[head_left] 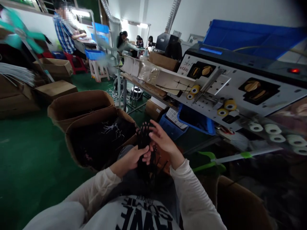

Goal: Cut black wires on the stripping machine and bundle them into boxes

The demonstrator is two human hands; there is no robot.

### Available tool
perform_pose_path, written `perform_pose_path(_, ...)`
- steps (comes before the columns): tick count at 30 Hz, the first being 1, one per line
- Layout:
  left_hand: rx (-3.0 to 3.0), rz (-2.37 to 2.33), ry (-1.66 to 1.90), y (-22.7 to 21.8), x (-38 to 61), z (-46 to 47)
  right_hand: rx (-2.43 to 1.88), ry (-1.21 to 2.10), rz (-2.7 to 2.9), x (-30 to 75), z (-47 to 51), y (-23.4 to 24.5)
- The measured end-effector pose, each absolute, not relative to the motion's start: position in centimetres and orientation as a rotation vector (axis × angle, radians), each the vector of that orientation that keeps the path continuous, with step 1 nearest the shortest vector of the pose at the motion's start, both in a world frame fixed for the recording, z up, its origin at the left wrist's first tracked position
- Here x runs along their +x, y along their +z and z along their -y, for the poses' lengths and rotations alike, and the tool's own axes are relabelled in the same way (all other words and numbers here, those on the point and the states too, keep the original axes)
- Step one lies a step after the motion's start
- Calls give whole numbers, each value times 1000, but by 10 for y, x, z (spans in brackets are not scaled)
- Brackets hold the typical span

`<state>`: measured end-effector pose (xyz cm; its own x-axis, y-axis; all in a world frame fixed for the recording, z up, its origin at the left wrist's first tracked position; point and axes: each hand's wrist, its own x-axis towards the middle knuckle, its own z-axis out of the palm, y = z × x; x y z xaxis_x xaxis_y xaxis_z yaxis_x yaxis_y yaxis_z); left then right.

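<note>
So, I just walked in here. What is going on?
A seated person grips a bundle of black wires in the left hand, with the open fingers of the right hand against it. Beside them, a cardboard box holds more black wires. On the right stands a machine with a white panel and yellow rollers. Farther back, a person in a checked shirt sits at a bench.
</note>
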<state>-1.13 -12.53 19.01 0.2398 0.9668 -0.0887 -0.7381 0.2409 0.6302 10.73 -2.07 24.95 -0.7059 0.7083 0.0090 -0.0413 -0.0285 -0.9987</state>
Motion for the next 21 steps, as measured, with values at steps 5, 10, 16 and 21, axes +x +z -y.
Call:
perform_pose_path(5, 799, -548, 1427, 256, -18, 81, -540, 1899, 1748, 112, 30, 235)
perform_pose_path(10, 1032, -624, 1524, 349, -21, 53, -613, 1887, 1958, 112, 35, 209)
perform_pose_path(16, 959, -557, 1840, 365, -57, 65, -893, 1645, 2157, 170, 9, 185)
perform_pose_path(21, 449, -502, 1985, 265, -77, 90, -1216, 1528, 2418, 255, 41, 162)
